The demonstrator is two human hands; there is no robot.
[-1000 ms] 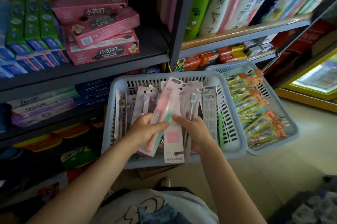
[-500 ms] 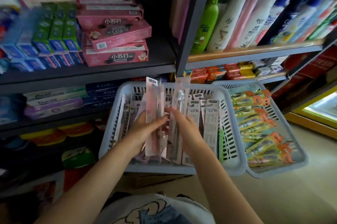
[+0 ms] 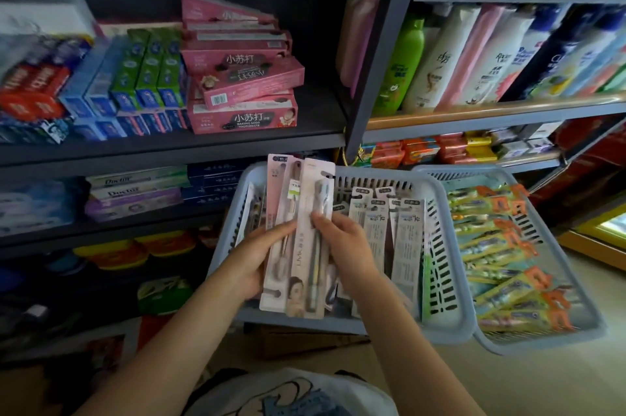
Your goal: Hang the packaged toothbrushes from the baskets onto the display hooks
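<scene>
Two bare hands hold a small fan of packaged toothbrushes upright over a grey-blue slotted basket, seen from a camera on the person's head. In the left hand, fingers curl round a pale pink toothbrush pack, with the thumb pressed on its front. In the right hand, thumb and fingertips pinch a second pack, which shows a dark brush and a printed face at its lower end. The two packs overlap, their tops rising above the far rim of the basket.

More toothbrush packs stand in the basket to the right of the hands, a row of white cards with small print. Touching that basket on its right side is a second basket of the same colour, filled with yellow and orange packs lying in overlapping rows.

Beyond the baskets stands dark shelving. On the left shelf lie stacked pink toothpaste boxes, with green and blue boxes to their left. On the right shelf stand shampoo bottles, one of them bright green. At the near edge of the view a light printed shirt shows between the forearms.
</scene>
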